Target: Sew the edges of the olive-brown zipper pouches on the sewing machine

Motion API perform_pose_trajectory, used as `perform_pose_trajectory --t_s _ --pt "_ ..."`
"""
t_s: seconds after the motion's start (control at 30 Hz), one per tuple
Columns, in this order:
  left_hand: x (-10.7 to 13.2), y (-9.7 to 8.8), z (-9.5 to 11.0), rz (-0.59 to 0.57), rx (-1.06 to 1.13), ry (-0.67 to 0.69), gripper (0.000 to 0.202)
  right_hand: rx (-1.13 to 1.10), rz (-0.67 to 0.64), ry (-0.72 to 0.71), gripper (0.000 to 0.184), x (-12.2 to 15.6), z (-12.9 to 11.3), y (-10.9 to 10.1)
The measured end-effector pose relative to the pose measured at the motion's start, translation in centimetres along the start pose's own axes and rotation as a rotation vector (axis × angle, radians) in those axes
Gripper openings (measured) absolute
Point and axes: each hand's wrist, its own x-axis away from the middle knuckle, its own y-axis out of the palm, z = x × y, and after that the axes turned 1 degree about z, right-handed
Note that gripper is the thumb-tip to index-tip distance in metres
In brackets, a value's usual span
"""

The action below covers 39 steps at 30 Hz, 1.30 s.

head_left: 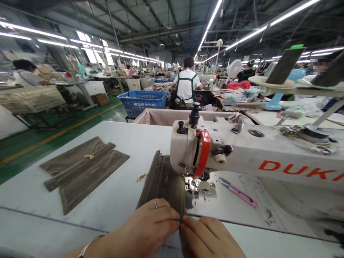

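A dark brown leather-like panel (173, 188) with a small label patch lies along the left side of the sewing machine's presser foot (200, 186). My left hand (146, 225), with a ring and a bracelet, rests on its near part, fingers closed at the right edge. Beside it, my right hand (211, 236) pinches the same edge, the fingertips of both hands almost touching. The white sewing machine (231, 143) has an orange lever guard. Left of the panel lies a gold zipper pull (142, 177). The panel's nearest part is hidden under my hands.
A similar brown zippered piece (88, 170) lies flat on the white table (113, 200) at left. Pink-handled thread snips (239, 193) rest right of the needle. Behind stand a fabric-lined bin (158, 116), a blue basket (143, 100) and a seated person (187, 84). Thread cones (286, 66) stand at right.
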Motion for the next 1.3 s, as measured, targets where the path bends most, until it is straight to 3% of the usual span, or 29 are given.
perform_pose_trajectory --t_s 0.13,0.3,0.5,0.63,0.73,0.87,1.03,1.3 --pt "-0.4 -0.2 -1.0 -0.003 0.025 -0.036 0.027 -0.041 -0.106 0.027 0.028 -0.6 0.9 0.0" --pt "-1.1 -0.1 -2.7 0.011 -0.009 0.014 0.026 -0.108 -0.199 0.072 0.041 -1.7 1.7 0.0" --pt "-2.0 -0.2 -4.3 0.015 -0.031 -0.009 0.026 -0.139 -0.148 0.122 0.036 -3.0 2.7 0.3" --pt "-2.5 -0.2 -5.4 0.016 -0.053 -0.012 0.027 -0.141 -0.367 0.231 0.041 -4.4 3.3 -0.8" --pt "-3.0 -0.3 -6.0 -0.006 -0.06 -0.048 0.025 -0.162 -0.442 0.291 0.041 -5.2 3.6 -1.4" --pt "-3.9 -0.7 -6.7 -0.034 -0.107 -0.087 0.024 -0.148 -0.431 0.328 0.041 -5.4 3.8 -0.9" --pt "-4.6 -0.6 -7.4 0.039 -0.108 -0.094 0.018 -0.111 -0.384 0.35 0.038 -4.9 3.8 -0.1" --pt "-4.7 -0.1 -8.1 0.06 -0.126 -0.145 0.023 -0.138 -0.406 0.407 0.033 -5.5 3.6 -0.5"
